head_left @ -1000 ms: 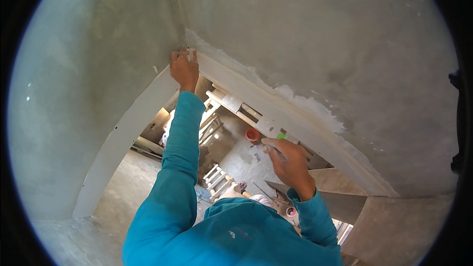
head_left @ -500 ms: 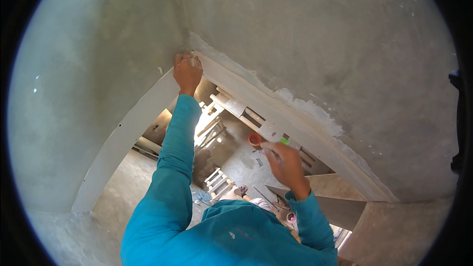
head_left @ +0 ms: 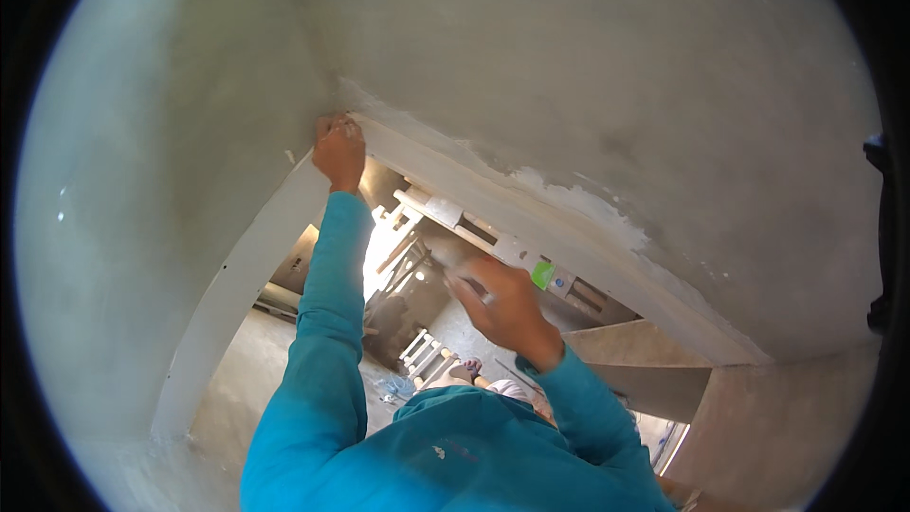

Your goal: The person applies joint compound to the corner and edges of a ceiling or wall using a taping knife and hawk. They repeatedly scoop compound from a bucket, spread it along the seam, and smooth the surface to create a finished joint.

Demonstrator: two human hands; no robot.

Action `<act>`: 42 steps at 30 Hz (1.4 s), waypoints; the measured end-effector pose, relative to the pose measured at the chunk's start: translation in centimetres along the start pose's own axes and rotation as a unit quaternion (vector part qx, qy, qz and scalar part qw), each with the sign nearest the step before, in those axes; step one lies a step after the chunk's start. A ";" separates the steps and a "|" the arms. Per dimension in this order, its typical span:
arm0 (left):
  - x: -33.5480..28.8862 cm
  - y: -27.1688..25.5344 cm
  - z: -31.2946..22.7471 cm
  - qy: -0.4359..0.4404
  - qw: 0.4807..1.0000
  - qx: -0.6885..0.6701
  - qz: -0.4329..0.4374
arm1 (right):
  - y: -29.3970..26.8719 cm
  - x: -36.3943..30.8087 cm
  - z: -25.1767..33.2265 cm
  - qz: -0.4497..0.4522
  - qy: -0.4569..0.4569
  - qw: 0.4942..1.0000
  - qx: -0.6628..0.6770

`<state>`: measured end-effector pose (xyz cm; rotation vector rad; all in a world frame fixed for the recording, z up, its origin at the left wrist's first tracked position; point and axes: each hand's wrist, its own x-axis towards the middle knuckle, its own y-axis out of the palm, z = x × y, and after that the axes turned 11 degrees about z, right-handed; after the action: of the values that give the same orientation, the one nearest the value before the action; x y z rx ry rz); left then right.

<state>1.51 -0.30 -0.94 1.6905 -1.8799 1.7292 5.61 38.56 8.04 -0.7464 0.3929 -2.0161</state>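
Observation:
My left hand [head_left: 338, 150], whitish smears on its fingers, reaches up to the corner where two white strips meet against the grey walls. Its fingers are curled against that corner, and what they grip, if anything, is hidden. One white strip [head_left: 232, 270] runs down to the left, the other white strip [head_left: 531, 204] to the right. My right hand [head_left: 512, 308] is raised in front of me, below the right strip and apart from it. Its fingers are closed around something small and pale that I cannot name.
Grey plastered walls [head_left: 569, 57] rise beyond the strips, with a ragged pale patch of filler [head_left: 569, 197] along the right one. Far below are the floor, a small wooden ladder-like frame [head_left: 424, 356] by my foot, and a long slotted board [head_left: 464, 223] with a green patch [head_left: 542, 274].
My right hand has moved left and a little up, toward the middle. The left hand stays at the corner, while the whole view has shifted slightly.

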 end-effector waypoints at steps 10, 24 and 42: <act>0.5 6.9 10.1 0.243 0.941 0.221 -0.085 | -10.1 -14.1 9.1 -0.246 0.062 0.967 -0.012; -0.6 6.9 2.3 0.164 0.978 0.074 -0.105 | -4.5 -30.7 37.1 -0.529 0.316 0.674 -0.408; 2.4 9.3 7.6 0.123 0.985 0.089 -0.087 | -10.7 -35.3 34.1 -0.287 0.704 0.521 -0.388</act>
<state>-1.78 -9.67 -8.11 1.5545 -1.4688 1.9769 34.37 74.81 27.62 0.7165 2.3557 -2.6212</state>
